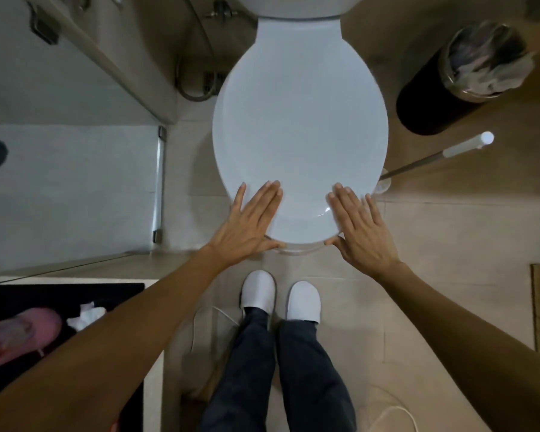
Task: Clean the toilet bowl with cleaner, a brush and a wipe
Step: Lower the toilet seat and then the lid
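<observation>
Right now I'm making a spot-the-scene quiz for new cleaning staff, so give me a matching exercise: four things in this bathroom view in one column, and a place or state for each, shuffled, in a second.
Things:
1. toilet lid
2. left hand
3. brush handle
4. waste bin

Places or states:
A. leans up from the floor to the right of the toilet
B. closed over the bowl
C. dark, lined with a bag, by the right wall
D. flat on the front left edge of the lid, fingers straight

Pairs: 1-B, 2-D, 3-A, 4-C
</observation>
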The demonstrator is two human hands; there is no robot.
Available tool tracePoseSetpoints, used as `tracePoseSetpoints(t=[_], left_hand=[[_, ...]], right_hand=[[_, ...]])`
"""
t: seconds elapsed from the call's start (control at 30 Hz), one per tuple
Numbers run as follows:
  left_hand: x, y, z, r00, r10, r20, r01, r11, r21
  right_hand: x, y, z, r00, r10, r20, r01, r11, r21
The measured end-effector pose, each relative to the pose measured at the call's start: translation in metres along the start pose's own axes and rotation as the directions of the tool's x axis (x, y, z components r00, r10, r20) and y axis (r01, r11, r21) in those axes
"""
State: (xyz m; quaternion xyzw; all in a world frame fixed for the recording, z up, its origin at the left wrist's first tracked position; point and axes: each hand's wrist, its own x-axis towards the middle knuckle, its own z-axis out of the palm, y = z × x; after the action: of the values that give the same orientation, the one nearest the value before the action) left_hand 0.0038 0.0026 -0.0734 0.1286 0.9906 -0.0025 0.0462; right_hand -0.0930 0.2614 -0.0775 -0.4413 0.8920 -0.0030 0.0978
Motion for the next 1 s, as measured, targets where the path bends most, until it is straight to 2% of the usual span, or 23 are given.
tracePoseSetpoints(t=[0.33,0.47,0.5,0.6,0.67,0.8,1.0], left_hand=[[-0.004,0.016,0.038,0.987,-0.078,0.141,0.077,0.997,0.012],[-0.004,0.023,0.051,0.972,-0.123,0.201,0.123,0.992,0.012],[-0.003,0.026,0.052,0.965,-0.158,0.209,0.162,0.987,-0.003],[0.004,0.030,0.054,0.923,-0.237,0.302,0.309,0.926,-0.217],[0.004,0.033,0.054,0.895,-0.256,0.366,0.362,0.896,-0.256],[0.004,0.035,0.051,0.884,-0.243,0.399,0.376,0.877,-0.298],[0.005,0.038,0.050,0.877,-0.258,0.406,0.383,0.884,-0.266]], right_hand=[[-0.008,-0.011,0.047,0.994,0.105,0.006,-0.104,0.994,-0.032],[-0.007,-0.017,0.057,0.985,0.163,0.062,-0.163,0.987,-0.006],[-0.006,-0.017,0.059,0.981,0.169,0.096,-0.170,0.985,0.002],[-0.001,-0.017,0.061,0.962,0.167,0.217,-0.185,0.981,0.064],[-0.002,-0.018,0.060,0.953,0.170,0.249,-0.196,0.977,0.084],[-0.003,-0.022,0.056,0.935,0.194,0.296,-0.237,0.964,0.119],[-0.002,-0.028,0.054,0.932,0.217,0.289,-0.283,0.935,0.213]])
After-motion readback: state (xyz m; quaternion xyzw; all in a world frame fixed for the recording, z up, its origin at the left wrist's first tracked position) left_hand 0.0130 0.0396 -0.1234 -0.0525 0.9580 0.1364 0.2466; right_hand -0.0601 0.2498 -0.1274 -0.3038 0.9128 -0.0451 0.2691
